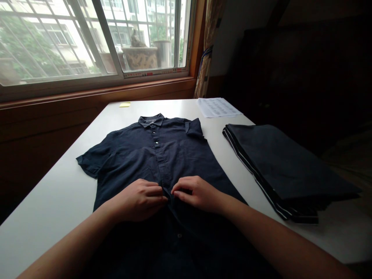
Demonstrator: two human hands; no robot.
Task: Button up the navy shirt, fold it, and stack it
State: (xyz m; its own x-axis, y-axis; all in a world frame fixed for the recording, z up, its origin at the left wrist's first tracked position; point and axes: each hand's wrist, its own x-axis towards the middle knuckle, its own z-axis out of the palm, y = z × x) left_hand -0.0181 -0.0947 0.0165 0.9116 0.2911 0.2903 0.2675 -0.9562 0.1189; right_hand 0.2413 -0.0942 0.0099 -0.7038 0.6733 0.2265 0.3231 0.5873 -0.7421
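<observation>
A dark navy short-sleeved shirt (186,155) lies face up on the white table, its collar (151,120) pointing away from me. Two light buttons show near the collar and one lower down. My left hand (142,199) is closed on the front placket at mid-chest, with the fingertips pinching the cloth edge. Just to its right, my right hand (193,192) curls over the same placket, thumb and fingers nearly together at the fabric. Whatever button lies between the fingertips is hidden. The shirt's lower part runs toward me in shadow.
On the right of the white table (58,193) lies a stack of folded dark garments (279,159) with white-striped edges. Printed sheets (218,107) rest at the far right corner, and a yellow sticky note (124,104) at the far left. A barred window (145,38) stands behind.
</observation>
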